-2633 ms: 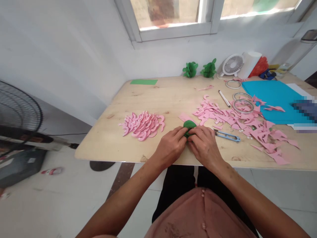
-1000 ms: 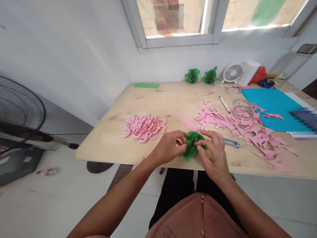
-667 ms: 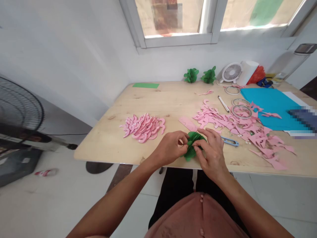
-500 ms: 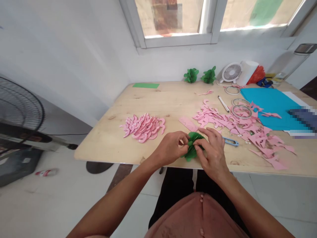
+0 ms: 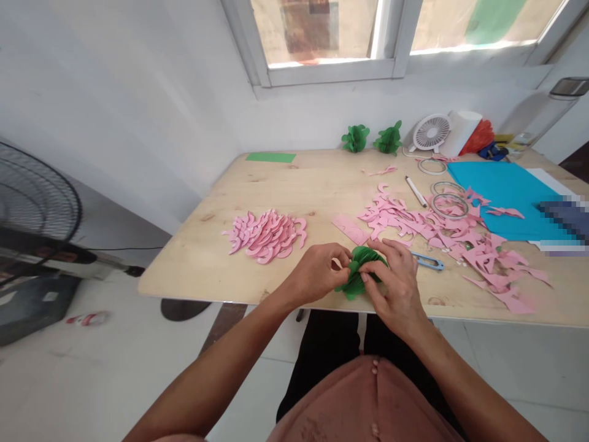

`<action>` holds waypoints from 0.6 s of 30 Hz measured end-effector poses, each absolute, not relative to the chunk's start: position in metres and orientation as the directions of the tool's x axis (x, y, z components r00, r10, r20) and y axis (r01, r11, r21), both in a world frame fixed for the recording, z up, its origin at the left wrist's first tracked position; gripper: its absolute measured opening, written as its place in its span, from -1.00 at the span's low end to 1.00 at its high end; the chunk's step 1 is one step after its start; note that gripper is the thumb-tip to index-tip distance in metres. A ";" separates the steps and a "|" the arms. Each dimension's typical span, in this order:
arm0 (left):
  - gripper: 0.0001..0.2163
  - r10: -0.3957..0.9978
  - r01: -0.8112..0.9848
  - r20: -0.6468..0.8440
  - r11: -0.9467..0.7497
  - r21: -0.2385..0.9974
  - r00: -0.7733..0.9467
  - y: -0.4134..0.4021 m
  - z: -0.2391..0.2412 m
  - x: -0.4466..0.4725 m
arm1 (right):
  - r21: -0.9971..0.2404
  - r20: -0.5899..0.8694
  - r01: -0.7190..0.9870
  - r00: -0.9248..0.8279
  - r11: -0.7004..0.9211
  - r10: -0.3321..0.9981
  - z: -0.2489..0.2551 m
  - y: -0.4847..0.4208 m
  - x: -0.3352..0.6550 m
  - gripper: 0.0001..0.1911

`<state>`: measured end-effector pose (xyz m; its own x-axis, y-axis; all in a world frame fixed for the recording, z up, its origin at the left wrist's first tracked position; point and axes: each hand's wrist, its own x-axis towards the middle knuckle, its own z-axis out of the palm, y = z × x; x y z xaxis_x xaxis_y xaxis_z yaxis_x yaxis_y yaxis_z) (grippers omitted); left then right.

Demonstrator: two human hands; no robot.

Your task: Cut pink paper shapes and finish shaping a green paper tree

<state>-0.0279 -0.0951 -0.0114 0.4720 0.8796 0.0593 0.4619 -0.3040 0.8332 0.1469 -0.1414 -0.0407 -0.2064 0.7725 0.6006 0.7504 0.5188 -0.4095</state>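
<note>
Pinches a layered green paper ball (image 5: 354, 283) with left hand (image 5: 322, 271) and right hand (image 5: 396, 279), below frame centre. Has pink cutouts (image 5: 269, 236) piled left of centre.

On the wooden tabletop (image 5: 193, 264), a green strip (image 5: 270, 158) is laid by the far left corner, pink cutouts (image 5: 267, 236) are heaped toward the left edge, and pink scraps (image 5: 488, 258) are strewn toward the right edge.

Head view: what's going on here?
At a wooden table, a person's left hand and right hand pinch a green pleated paper piece near the front edge. Two similar green pieces stand at the back, beside a white fan. Curved pink cutouts lie piled to the left; pink scraps lie spread to the right.
</note>
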 end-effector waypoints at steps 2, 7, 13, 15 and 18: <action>-0.95 0.877 0.458 0.057 -0.304 0.835 0.478 -0.095 -0.012 -0.028 | -0.414 0.604 0.746 -0.203 0.521 0.771 -0.041 -0.142 0.147 -0.88; -0.95 0.878 0.456 0.053 -0.298 0.838 0.476 -0.094 -0.012 -0.028 | -0.416 0.615 0.739 -0.201 0.530 0.762 -0.040 -0.142 0.148 -0.89; -0.95 0.879 0.455 0.007 -0.254 0.854 0.477 -0.093 -0.012 -0.028 | -0.394 0.627 0.737 -0.221 0.548 0.747 -0.041 -0.142 0.149 -0.91; -0.95 0.878 0.447 0.000 -0.244 0.860 0.479 -0.093 -0.012 -0.028 | -0.396 0.629 0.732 -0.223 0.554 0.744 -0.042 -0.142 0.150 -0.90; -0.95 0.877 0.440 -0.002 -0.239 0.865 0.480 -0.092 -0.013 -0.028 | -0.400 0.618 0.726 -0.238 0.560 0.750 -0.042 -0.142 0.151 -0.89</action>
